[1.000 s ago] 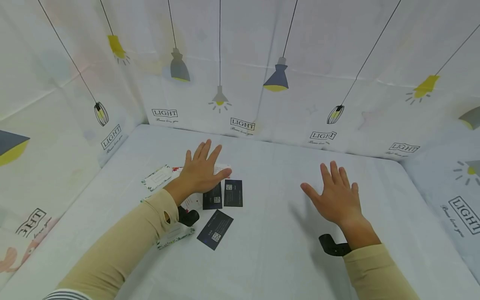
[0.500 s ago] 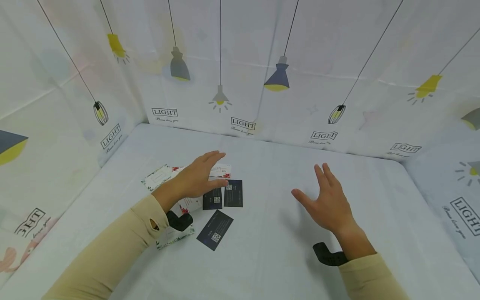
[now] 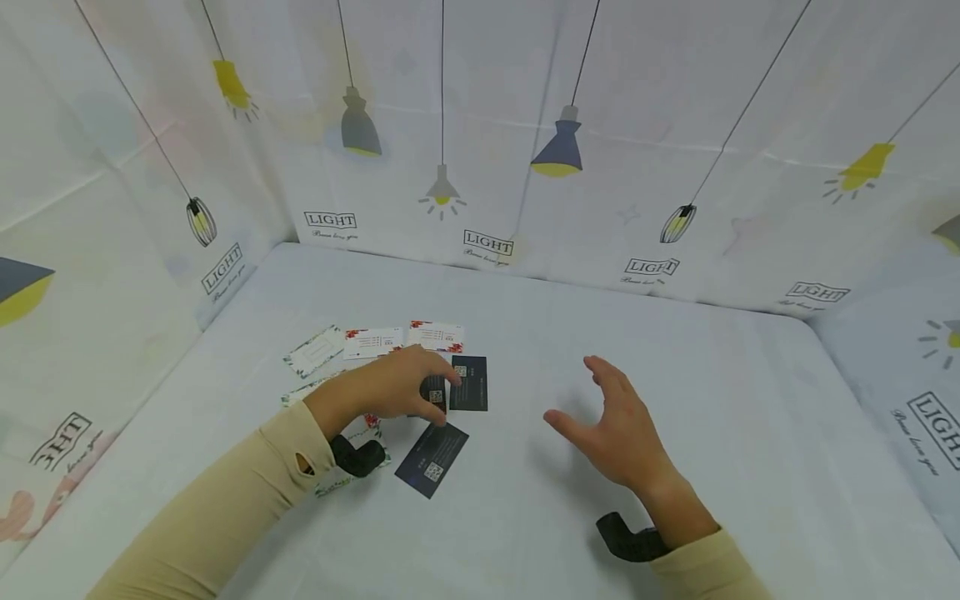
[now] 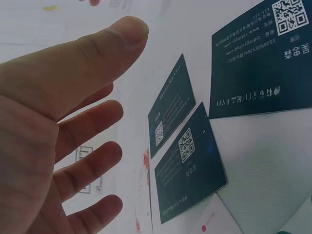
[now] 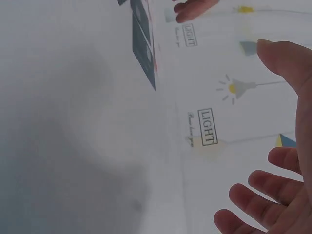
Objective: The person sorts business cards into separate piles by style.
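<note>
My left hand (image 3: 390, 385) hovers over a group of business cards, thumb and fingers bent a little and apart, holding nothing. It partly covers one dark card (image 3: 437, 398); a second dark card (image 3: 472, 385) lies beside that one. A third, tilted dark card (image 3: 432, 461) lies nearest the front, just below the thumb. In the left wrist view the fingers stay apart from the dark cards (image 4: 191, 165). My right hand (image 3: 618, 429) floats above the white table to the right, fingers loosely bent, with nothing in its grasp.
Behind the left hand lie white cards with red flowers (image 3: 437, 336) and a leaf-bordered white card (image 3: 313, 352). More leaf-bordered cards are partly hidden under the left forearm. A white curtain (image 3: 495, 100) printed with lamps borders the white table (image 3: 525, 517).
Both hands have come lower and nearer the front, their spread fingers now bending. The right hand has also moved left. Red-flowered cards behind the left hand have come into view.
</note>
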### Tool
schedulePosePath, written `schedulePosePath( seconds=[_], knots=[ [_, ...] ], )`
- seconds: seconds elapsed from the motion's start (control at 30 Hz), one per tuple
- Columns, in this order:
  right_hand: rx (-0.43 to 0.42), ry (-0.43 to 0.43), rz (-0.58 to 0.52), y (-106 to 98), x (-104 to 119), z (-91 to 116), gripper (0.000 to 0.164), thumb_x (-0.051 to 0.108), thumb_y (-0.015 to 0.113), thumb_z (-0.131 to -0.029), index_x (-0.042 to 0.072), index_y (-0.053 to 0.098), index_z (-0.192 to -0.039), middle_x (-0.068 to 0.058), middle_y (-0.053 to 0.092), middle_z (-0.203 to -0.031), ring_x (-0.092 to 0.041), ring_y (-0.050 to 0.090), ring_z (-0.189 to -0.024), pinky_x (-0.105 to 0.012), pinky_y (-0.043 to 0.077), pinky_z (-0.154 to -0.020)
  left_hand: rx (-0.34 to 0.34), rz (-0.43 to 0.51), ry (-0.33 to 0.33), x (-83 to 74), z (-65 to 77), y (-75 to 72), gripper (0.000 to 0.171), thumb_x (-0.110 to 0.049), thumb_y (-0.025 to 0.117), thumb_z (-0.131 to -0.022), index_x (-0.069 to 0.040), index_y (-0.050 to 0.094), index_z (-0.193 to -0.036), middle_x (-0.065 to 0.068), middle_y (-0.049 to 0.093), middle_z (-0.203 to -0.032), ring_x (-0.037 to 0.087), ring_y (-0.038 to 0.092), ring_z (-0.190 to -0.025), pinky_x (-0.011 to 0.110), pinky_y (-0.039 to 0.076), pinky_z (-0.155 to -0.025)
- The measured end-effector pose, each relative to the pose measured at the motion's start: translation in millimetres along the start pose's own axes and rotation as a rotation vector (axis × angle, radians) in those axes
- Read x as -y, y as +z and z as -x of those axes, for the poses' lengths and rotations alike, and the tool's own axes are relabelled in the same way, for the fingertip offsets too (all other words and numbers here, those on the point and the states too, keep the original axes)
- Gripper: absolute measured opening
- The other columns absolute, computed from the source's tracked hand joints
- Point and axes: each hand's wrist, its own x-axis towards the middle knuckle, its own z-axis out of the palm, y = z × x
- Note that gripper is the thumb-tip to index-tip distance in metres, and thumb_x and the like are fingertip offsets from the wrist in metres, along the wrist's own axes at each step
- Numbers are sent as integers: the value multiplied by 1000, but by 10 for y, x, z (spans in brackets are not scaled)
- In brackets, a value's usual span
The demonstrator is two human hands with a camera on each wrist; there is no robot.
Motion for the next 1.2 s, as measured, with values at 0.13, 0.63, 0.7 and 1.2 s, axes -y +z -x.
schedulePosePath(
  seconds=[0.13,0.63,0.7,1.2],
  knots=[
    [20,-20,-10,131,101,47,89,46,79,-84,2,37,-150,-18,42,-150,-37,47,-130,-59,42,-100,28,2,44,24,-30,60,51,-27,84,-83,-19,67,-130,-1,57,-137,20,46,-129,40,39,-105],
    [171,-114,77,688,465,264,104,60,87,-66,5,47,-146,-13,47,-148,-34,45,-135,-54,41,-103,123,-10,12,27,-107,275,45,-27,84,-83,-26,72,-125,-5,65,-121,15,50,-105,33,45,-90],
    [191,-142,103,753,493,284,105,64,85,-66,4,48,-145,-14,47,-148,-35,46,-133,-55,42,-101,127,-21,7,42,-107,289,43,-29,84,-82,-27,73,-124,-5,65,-119,15,49,-103,33,45,-89],
    [312,-157,371,1021,757,299,121,87,64,-65,1,39,-146,-20,37,-152,-39,39,-135,-59,36,-97,122,-1,8,65,-108,290,41,-25,84,-83,-23,73,-123,-5,69,-120,13,55,-103,34,45,-93]
  ],
)
